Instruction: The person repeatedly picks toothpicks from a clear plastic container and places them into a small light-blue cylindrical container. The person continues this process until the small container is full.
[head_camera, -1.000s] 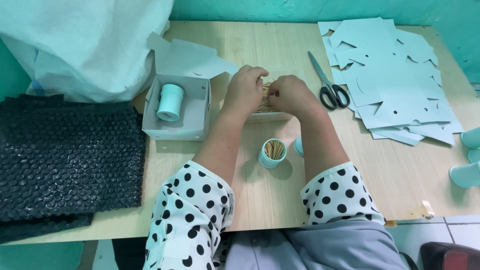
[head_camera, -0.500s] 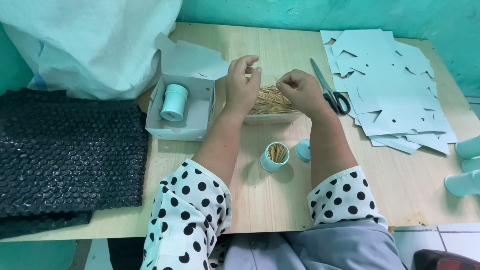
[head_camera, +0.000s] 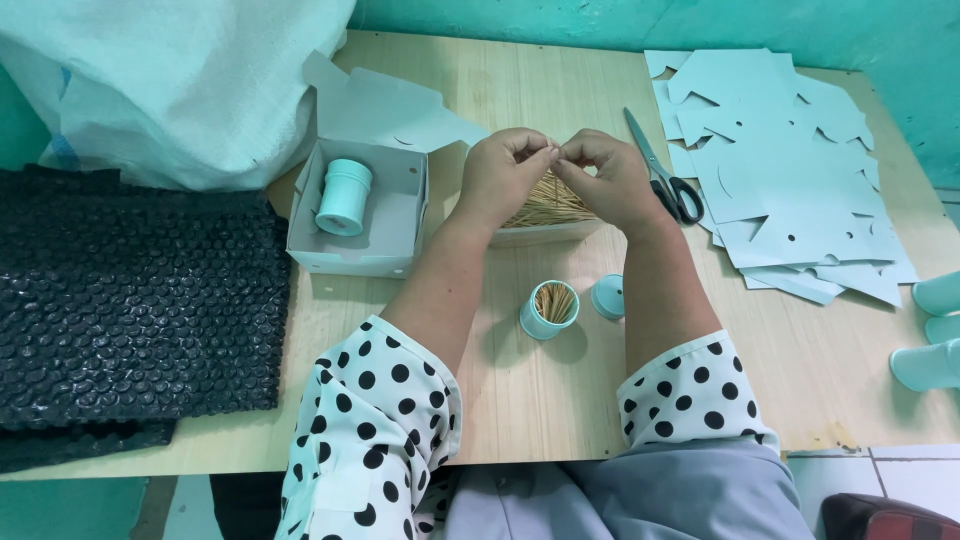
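Fingers of our left hand (head_camera: 500, 180) and right hand (head_camera: 612, 180) meet in a pinch over the shallow tray (head_camera: 545, 232), gripping a small bunch of toothpicks (head_camera: 545, 205) — tips touching. We judge the risk is spillage: a loose pinch could scatter sticks, or a forearm could tip the open, part-filled teal tube (head_camera: 549, 308) — its cap (head_camera: 608, 297) lies just beside it.

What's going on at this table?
A person in polka-dot sleeves has the left hand and right hand together over a tray of toothpicks, pinching a small bunch. An open teal tube part-filled with toothpicks stands nearer them, its cap beside it. A closed tube sits in a box.
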